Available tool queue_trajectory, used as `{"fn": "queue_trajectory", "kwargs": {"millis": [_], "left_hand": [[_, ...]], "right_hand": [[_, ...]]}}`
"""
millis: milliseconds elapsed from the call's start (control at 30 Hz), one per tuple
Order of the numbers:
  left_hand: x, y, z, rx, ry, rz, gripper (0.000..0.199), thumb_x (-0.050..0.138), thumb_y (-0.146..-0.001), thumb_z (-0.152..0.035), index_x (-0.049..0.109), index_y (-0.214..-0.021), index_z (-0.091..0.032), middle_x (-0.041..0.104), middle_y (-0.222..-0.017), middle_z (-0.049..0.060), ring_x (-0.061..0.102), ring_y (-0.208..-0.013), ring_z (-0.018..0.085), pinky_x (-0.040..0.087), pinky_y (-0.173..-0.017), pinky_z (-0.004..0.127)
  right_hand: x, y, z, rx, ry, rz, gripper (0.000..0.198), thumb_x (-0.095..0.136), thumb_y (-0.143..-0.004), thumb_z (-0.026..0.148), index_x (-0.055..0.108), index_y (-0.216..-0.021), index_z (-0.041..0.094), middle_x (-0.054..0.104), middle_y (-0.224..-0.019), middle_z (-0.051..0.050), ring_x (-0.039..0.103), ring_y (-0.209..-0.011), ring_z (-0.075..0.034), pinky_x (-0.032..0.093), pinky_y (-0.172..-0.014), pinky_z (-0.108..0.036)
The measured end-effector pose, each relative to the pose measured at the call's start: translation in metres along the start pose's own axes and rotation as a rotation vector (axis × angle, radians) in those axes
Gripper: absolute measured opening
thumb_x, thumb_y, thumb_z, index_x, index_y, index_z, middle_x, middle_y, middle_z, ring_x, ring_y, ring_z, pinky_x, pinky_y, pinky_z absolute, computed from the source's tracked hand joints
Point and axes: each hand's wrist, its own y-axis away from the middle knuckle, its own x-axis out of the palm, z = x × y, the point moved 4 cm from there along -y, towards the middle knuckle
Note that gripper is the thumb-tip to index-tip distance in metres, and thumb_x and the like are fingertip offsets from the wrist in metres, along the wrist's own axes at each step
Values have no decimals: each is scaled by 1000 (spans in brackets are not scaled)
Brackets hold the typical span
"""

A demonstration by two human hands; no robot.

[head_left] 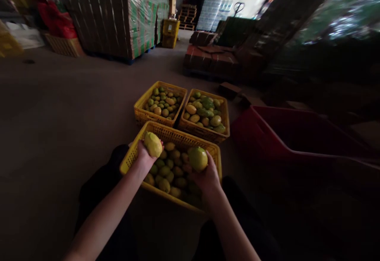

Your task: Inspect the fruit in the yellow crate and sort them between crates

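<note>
Over the left side of the near yellow crate [133, 152], my left hand [144, 155] is closed around a yellow lemon [153, 144]. My right hand [210, 176] grips a rounder, greener lemon [198, 159] above the crate's right side. Beneath both hands lie many loose lemons [164, 171], green to yellow, inside that crate. Part of the crate's right interior is hidden by my right hand and in shadow.
Behind stand two more yellow crates of fruit, a left one [141, 112] and a right one [204, 131]. A large red bin [261, 134] is at the right. Farther back are wrapped carton stacks [142, 16] and flattened cardboard [210, 57].
</note>
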Motion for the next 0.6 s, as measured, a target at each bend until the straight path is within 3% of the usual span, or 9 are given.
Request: {"fn": "queue_trajectory", "kwargs": {"millis": [100,233,467,533,600], "left_hand": [[-3,-2,11,-61,-61,-5,51,25,-94,-41,66,-97,-12,65,-66,8,64,-58,18,52,-53,28],[-10,-12,22,-80,-99,7,50,30,-95,-49,64,-99,-12,66,-70,6,66,-61,19,57,-59,32],[-12,-18,34,13,-208,27,36,39,-95,-45,64,-96,-20,70,-81,6,71,-90,25,60,-76,34],[-11,-22,35,35,-246,44,33,41,-95,-43,64,-92,-19,70,-82,7,71,-92,24,60,-78,34],[-10,-28,32,87,-285,64,28,43,-95,-39,63,-87,-20,69,-79,4,70,-95,22,58,-82,31]], "right_hand": [[0,-2,-2,8,-13,29,29,46,-92,42,63,-85,20,69,-62,-2,64,-51,-18,41,-38,-22],[12,-2,-10,12,-10,21,27,46,-94,39,63,-83,20,70,-62,-1,67,-56,-18,45,-42,-24],[35,4,-30,117,5,57,34,42,-95,38,67,-83,19,70,-63,-3,67,-62,-19,50,-50,-27],[34,1,-30,51,54,57,34,45,-93,40,69,-85,17,71,-65,-4,69,-70,-21,55,-58,-30],[27,-4,-24,-99,104,0,28,54,-89,39,71,-88,17,74,-71,-3,70,-79,-21,56,-69,-29]]}}
